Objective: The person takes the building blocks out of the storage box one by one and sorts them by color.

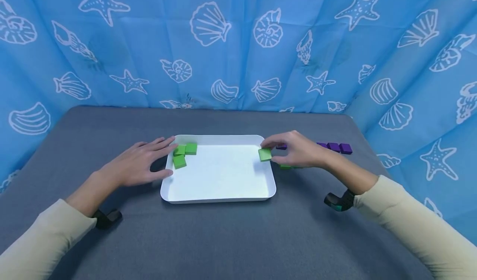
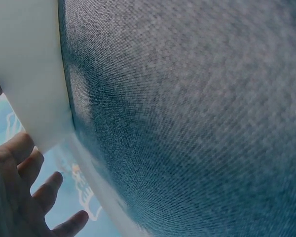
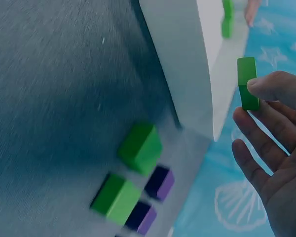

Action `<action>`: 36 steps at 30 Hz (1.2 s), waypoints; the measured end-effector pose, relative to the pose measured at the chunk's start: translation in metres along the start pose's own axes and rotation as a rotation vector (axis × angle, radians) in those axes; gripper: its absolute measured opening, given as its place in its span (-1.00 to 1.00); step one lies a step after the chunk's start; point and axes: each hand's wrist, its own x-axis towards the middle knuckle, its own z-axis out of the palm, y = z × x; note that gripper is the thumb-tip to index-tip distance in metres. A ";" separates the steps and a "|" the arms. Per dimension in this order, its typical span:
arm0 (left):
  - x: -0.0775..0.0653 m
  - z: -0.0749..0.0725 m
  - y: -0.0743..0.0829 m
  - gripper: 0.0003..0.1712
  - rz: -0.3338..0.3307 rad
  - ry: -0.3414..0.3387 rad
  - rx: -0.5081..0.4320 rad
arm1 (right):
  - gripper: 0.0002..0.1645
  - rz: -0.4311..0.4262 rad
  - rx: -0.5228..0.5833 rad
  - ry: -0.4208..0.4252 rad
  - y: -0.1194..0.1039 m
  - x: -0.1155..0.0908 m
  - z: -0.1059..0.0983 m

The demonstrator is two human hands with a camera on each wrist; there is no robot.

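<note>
A shallow white tray (image 1: 223,176) lies on the grey cloth, with several green blocks (image 1: 179,161) grouped in its far left corner. My right hand (image 1: 298,149) pinches one green block (image 1: 265,154) between thumb and fingers above the tray's right rim; in the right wrist view the thumb presses on the pinched block (image 3: 248,84). At the tray's left side, my left hand (image 1: 139,162) touches the rim with spread, nearly straight fingers. The left wrist view has those fingers (image 2: 44,197) beside the tray's outer wall (image 2: 29,64).
Right of the tray, purple blocks (image 1: 345,148) stand in a row, partly behind my right hand. More green blocks (image 3: 140,148) lie in front of them on the cloth-covered table (image 1: 223,238). A blue curtain (image 1: 231,44) with shell prints hangs at the back and right.
</note>
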 end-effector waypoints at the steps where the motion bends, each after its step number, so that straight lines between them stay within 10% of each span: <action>1: 0.000 0.000 0.000 -0.06 -0.001 0.001 -0.003 | -0.53 0.007 -0.001 0.019 0.004 -0.005 -0.003; 16: 0.001 0.001 0.001 -0.05 -0.009 0.005 -0.009 | -0.57 0.068 -0.072 0.213 0.042 -0.071 -0.026; 36: 0.000 0.001 -0.001 -0.05 -0.006 0.007 0.004 | -0.54 0.165 -0.046 0.208 0.092 -0.107 0.001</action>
